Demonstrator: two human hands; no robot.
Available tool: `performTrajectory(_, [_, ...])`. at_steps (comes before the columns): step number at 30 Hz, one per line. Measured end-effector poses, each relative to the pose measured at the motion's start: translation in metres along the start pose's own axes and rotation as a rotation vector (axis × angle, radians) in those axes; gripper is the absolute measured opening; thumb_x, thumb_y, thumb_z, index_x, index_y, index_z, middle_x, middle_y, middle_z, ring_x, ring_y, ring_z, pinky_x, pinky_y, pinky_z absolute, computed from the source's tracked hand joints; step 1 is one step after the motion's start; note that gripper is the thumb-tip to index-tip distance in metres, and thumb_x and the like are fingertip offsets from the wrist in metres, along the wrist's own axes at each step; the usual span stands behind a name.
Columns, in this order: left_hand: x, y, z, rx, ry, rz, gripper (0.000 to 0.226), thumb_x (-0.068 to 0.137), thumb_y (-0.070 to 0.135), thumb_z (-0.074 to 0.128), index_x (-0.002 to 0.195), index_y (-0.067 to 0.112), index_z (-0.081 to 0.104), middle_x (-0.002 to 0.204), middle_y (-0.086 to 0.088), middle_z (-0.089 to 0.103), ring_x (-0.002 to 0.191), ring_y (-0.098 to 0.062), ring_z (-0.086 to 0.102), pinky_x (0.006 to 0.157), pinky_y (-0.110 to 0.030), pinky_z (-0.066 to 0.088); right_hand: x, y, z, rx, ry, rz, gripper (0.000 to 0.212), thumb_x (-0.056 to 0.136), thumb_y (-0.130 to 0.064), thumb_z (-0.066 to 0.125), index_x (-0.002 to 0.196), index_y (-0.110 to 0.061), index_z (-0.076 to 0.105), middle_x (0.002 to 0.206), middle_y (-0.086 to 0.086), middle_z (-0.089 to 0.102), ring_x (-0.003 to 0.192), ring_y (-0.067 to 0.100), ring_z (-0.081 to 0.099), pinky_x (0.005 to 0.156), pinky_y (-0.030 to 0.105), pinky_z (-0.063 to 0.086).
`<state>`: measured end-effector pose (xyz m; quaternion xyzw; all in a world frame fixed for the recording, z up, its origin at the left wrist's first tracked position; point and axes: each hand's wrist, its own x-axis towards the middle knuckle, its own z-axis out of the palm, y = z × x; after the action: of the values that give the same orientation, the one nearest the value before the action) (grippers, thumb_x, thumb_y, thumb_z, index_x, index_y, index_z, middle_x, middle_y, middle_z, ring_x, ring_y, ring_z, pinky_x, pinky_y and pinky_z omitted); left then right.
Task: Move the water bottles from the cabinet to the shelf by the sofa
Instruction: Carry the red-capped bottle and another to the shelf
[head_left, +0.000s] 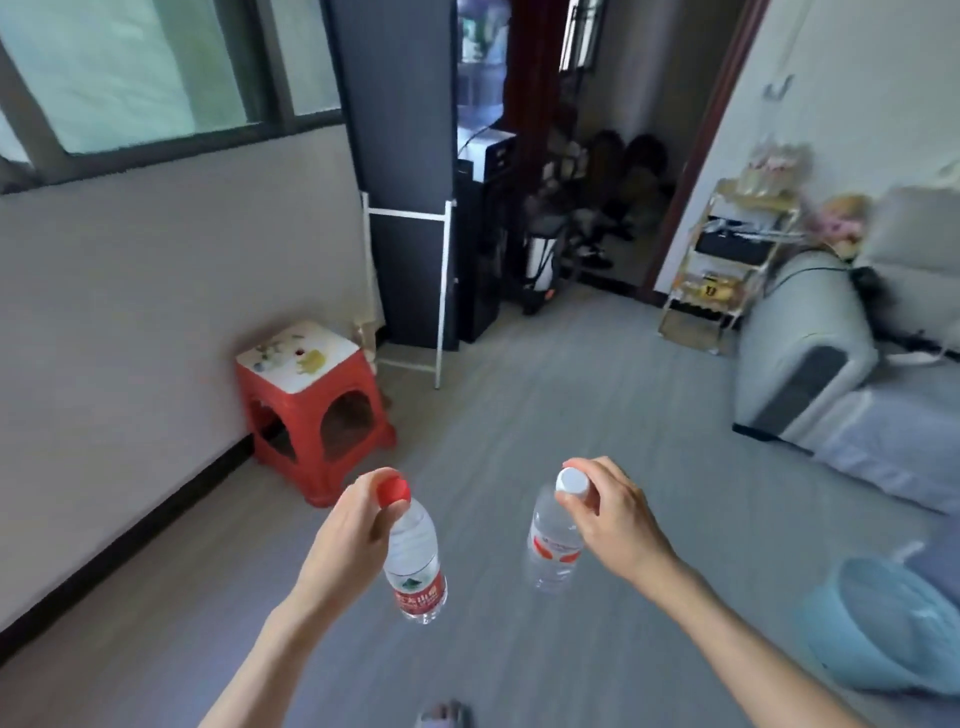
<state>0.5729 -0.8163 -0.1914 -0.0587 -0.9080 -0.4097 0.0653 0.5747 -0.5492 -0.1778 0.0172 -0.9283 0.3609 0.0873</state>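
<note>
My left hand (345, 525) pinches the neck of a clear water bottle with a red cap and red label (415, 561), which hangs below it over the floor. My right hand (610, 506) pinches the neck of a second clear bottle with a white cap and a red-and-white label (553, 545), also hanging. Far ahead on the right, a gold wire shelf (727, 265) stands beside the grey sofa (810, 343); several bottles sit on its top tier. The cabinet is out of view.
A red plastic stool (311, 410) stands by the left wall. A dark tall cabinet with a white frame (405, 208) and a water dispenser (480, 171) stand ahead. A light blue bin (883, 623) sits at lower right. Grey floor (571, 395) stretches between me and the shelf.
</note>
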Motion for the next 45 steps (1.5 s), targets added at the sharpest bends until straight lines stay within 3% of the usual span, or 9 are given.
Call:
performTrajectory(7, [0.166,0.017,0.069,0.01,-0.215,0.223,0.019,0.087,0.01,0.056,0.104,0.016,0.053,0.091,0.029,0.046,0.089,-0.01,0.047,0.074,-0.007,0.034,0.092,0.06,-0.031,-0.063,0.168,0.228,0.026,0.081,-0.013,0.066,0.106,-0.005,0.061,0.1,0.008,0.057,0.086,0.02,0.055,0.077,0.014,0.031])
performTrajectory(11, [0.253,0.038,0.11,-0.005,-0.283,0.279,0.021,0.088,0.014,0.055,0.109,0.016,0.053,0.094,0.022,0.048,0.093,-0.008,0.045,0.076,-0.021,0.032,0.15,0.091,-0.053,-0.101,0.256,0.315,0.026,0.08,-0.01,0.067,0.104,-0.004,0.062,0.097,0.009,0.058,0.085,0.024,0.057,0.074,0.012,0.029])
performTrajectory(18, [0.382,0.061,0.192,-0.031,-0.393,0.244,0.019,0.089,0.017,0.054,0.108,0.02,0.054,0.092,0.021,0.052,0.09,-0.013,0.052,0.075,-0.026,0.038,0.258,0.165,-0.079,-0.113,0.321,0.372,0.025,0.084,-0.015,0.062,0.107,-0.006,0.06,0.097,0.004,0.053,0.083,0.015,0.048,0.073,0.013,0.028])
performTrajectory(22, [0.455,0.082,0.25,0.0,-0.459,0.234,0.017,0.089,0.022,0.054,0.106,0.024,0.053,0.099,0.012,0.055,0.089,-0.014,0.053,0.075,-0.027,0.04,0.33,0.221,-0.101,-0.083,0.326,0.392,0.023,0.085,-0.017,0.061,0.107,-0.009,0.059,0.097,-0.001,0.051,0.082,0.015,0.05,0.072,0.013,0.029])
performTrajectory(28, [0.58,0.144,0.312,0.009,-0.496,0.247,0.012,0.089,0.022,0.054,0.097,0.03,0.051,0.092,0.018,0.053,0.089,-0.014,0.053,0.074,-0.025,0.038,0.447,0.291,-0.155,-0.035,0.313,0.389,0.025,0.085,-0.017,0.061,0.109,-0.011,0.057,0.104,-0.001,0.052,0.089,0.013,0.05,0.078,0.017,0.032])
performTrajectory(32, [0.654,0.183,0.347,-0.024,-0.483,0.238,0.02,0.085,0.019,0.06,0.088,0.035,0.049,0.09,0.013,0.057,0.088,-0.014,0.054,0.074,-0.027,0.038,0.518,0.33,-0.187,-0.057,0.374,0.395,0.023,0.083,-0.013,0.063,0.105,-0.007,0.059,0.097,0.0,0.05,0.084,0.014,0.048,0.071,0.013,0.028])
performTrajectory(41, [0.842,0.23,0.475,-0.015,-0.54,0.236,0.015,0.086,0.022,0.059,0.094,0.033,0.051,0.095,0.01,0.058,0.092,-0.015,0.055,0.079,-0.028,0.042,0.685,0.459,-0.234,-0.088,0.391,0.476,0.025,0.087,-0.015,0.057,0.11,-0.007,0.057,0.097,0.0,0.047,0.082,0.015,0.049,0.07,0.013,0.028])
performTrajectory(45, [0.939,0.263,0.53,0.029,-0.569,0.267,0.022,0.086,0.024,0.058,0.108,0.022,0.056,0.095,0.009,0.057,0.091,-0.016,0.055,0.077,-0.027,0.041,0.756,0.511,-0.258,-0.087,0.4,0.535,0.025,0.087,-0.014,0.057,0.111,-0.008,0.056,0.102,0.003,0.05,0.084,0.017,0.05,0.072,0.015,0.03])
